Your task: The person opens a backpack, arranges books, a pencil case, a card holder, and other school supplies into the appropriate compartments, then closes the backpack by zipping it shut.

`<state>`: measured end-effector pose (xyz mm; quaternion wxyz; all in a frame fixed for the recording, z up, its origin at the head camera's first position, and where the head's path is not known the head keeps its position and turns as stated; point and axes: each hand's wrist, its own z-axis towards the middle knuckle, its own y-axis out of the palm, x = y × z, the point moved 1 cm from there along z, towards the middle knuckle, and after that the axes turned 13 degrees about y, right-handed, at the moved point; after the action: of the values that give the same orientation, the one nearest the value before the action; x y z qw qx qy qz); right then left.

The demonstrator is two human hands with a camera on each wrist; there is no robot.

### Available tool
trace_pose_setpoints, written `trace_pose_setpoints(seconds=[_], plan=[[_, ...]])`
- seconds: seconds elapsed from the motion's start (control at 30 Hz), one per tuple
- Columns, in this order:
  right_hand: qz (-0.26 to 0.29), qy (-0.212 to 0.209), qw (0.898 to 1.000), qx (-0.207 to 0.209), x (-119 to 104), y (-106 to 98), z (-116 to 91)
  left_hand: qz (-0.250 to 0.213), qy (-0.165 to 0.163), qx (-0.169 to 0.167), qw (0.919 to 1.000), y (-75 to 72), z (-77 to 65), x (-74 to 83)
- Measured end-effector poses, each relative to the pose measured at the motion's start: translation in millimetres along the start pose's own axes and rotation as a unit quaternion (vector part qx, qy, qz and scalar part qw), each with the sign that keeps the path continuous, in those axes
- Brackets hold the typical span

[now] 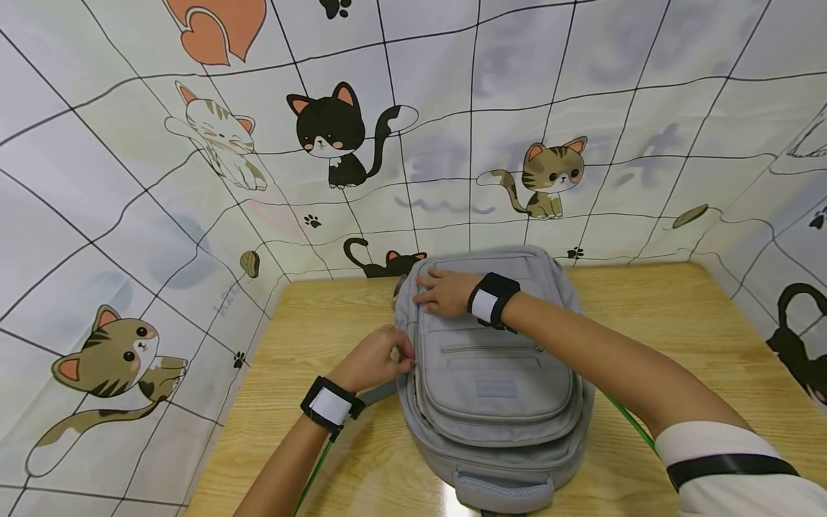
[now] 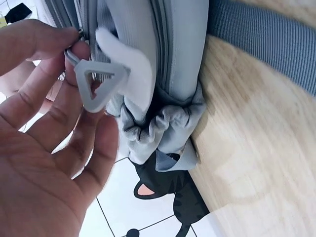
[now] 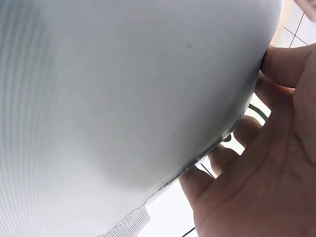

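A grey backpack (image 1: 497, 370) lies front side up on the wooden table, its padded top handle (image 1: 504, 492) towards me. At the bag's left side, my left hand (image 1: 371, 357) pinches a zipper pull (image 2: 98, 67) between thumb and forefinger. The pull has a grey triangular ring and a pale tab, which hang across the fingers in the left wrist view. My right hand (image 1: 449, 291) rests on the bag's far left part with its fingers spread. In the right wrist view, the grey fabric (image 3: 123, 98) fills much of the picture and its edge meets the fingertips.
The wooden table (image 1: 646, 316) extends on both sides of the bag. A grey strap (image 1: 377, 393) runs out from the bag's left side. Behind stands a wall covering (image 1: 439, 158) printed with cats and grid lines. A green cable (image 1: 629, 424) trails beside the right arm.
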<state>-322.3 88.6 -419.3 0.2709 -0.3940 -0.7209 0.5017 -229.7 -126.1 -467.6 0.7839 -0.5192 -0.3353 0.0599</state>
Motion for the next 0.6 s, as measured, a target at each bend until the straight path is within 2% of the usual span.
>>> trace_pose_setpoints(seconds=[0.17,0.37,0.6], plan=[[0.002,0.000,1.000,-0.002,1.3,1.0,2.7,0.016,0.022,0.002,0.9996,3.3,-5.7,4.8],[-0.003,-0.003,1.000,0.004,2.0,2.2,4.4,-0.005,0.012,0.002,0.9999,9.7,-15.2,10.2],[0.003,-0.001,1.000,0.000,0.2,0.8,1.9,0.023,0.022,0.023,0.9992,17.8,-23.8,20.5]])
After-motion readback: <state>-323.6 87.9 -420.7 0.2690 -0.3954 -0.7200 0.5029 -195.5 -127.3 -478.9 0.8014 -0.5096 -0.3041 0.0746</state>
